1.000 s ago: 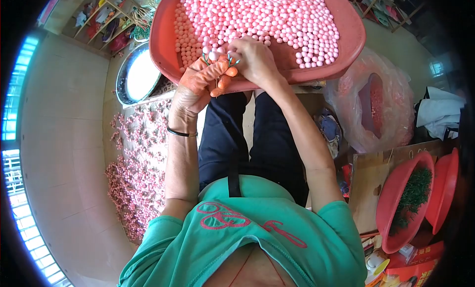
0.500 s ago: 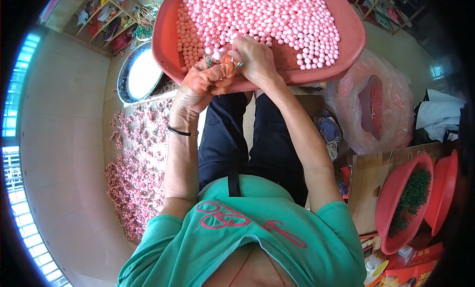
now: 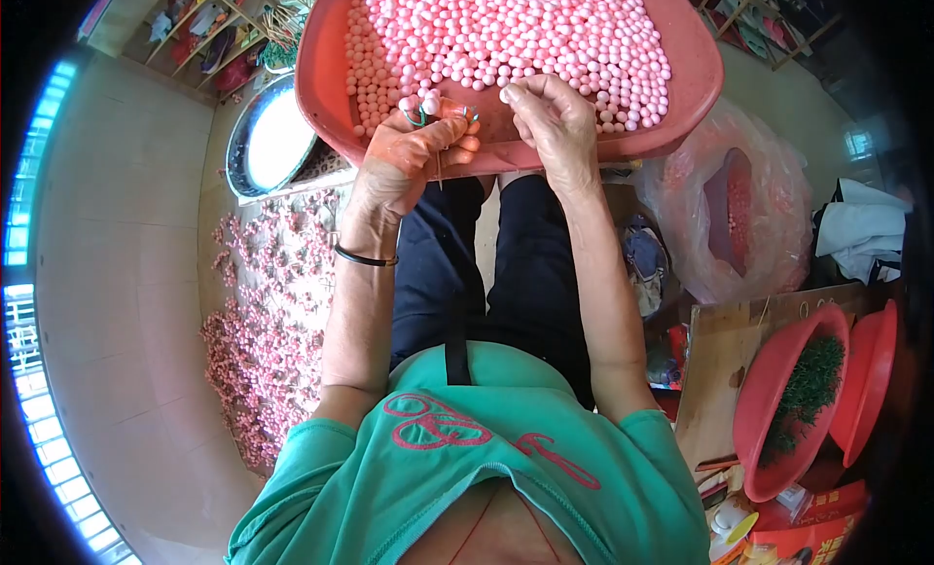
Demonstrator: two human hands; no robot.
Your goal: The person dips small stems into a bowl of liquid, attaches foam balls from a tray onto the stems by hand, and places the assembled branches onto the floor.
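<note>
My left hand (image 3: 409, 161), orange over its fingers, is closed on a small green-stemmed sprig (image 3: 416, 118) at the near left rim of a red basin (image 3: 702, 54). Pink balls (image 3: 431, 103) show at the sprig's top, and a thin stem hangs below the fingers. To the right, my right hand (image 3: 556, 129) is over the basin's near edge, thumb and forefinger pinching a single pale pink ball (image 3: 506, 95). Loose pink balls (image 3: 506, 30) fill much of the basin, with bare bottom showing between the hands. The sprig's lower part is mostly hidden by my fingers.
Left of the basin stands a dark tub of white material (image 3: 280, 146). Many pink-ball sprigs (image 3: 268, 361) lie below it. On the right are a clear plastic bag (image 3: 783, 190), a red bowl of green stems (image 3: 749, 400) and a cardboard sheet (image 3: 710, 370).
My right hand has moved right, away from my left hand, and now pinches a pink ball. My left hand keeps the sprig, lowered slightly.
</note>
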